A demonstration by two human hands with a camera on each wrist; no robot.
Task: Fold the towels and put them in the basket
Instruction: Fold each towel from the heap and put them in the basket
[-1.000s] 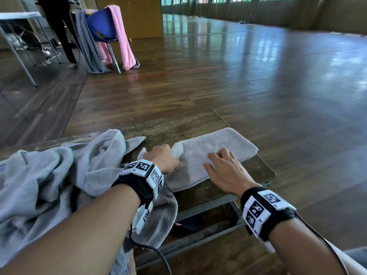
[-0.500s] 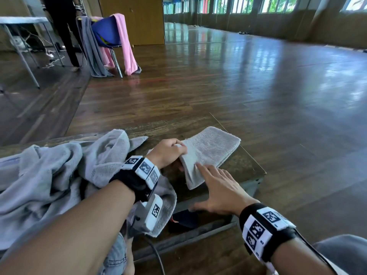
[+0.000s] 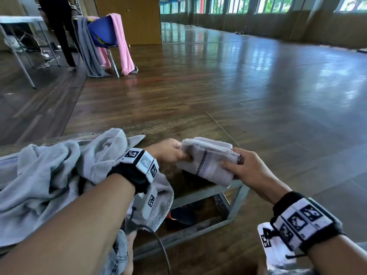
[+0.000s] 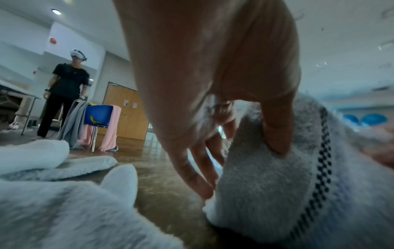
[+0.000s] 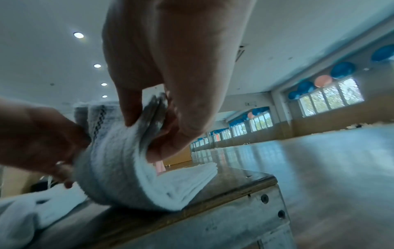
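A small grey-white folded towel (image 3: 208,161) with a dark checkered stripe is held tilted, its lower edge near the right end of the wooden table (image 3: 158,133). My left hand (image 3: 170,153) grips its left end, thumb on the near face. My right hand (image 3: 244,167) pinches its right end, fingers curled round the stacked layers. The left wrist view shows the towel (image 4: 277,193) under my thumb. In the right wrist view the towel (image 5: 127,176) bends down onto the table edge (image 5: 213,198). No basket is in view.
A heap of unfolded grey towels (image 3: 45,179) covers the table's left side. Beyond the table a blue chair (image 3: 105,34) draped with pink and grey cloths stands beside a standing person (image 3: 59,26) and a white table (image 3: 17,19). Bare wooden floor (image 3: 258,86) stretches to the right.
The towel lay flat under both hands a second ago. It has since been folded smaller and lifted off the table, with both hands now gripping its ends.
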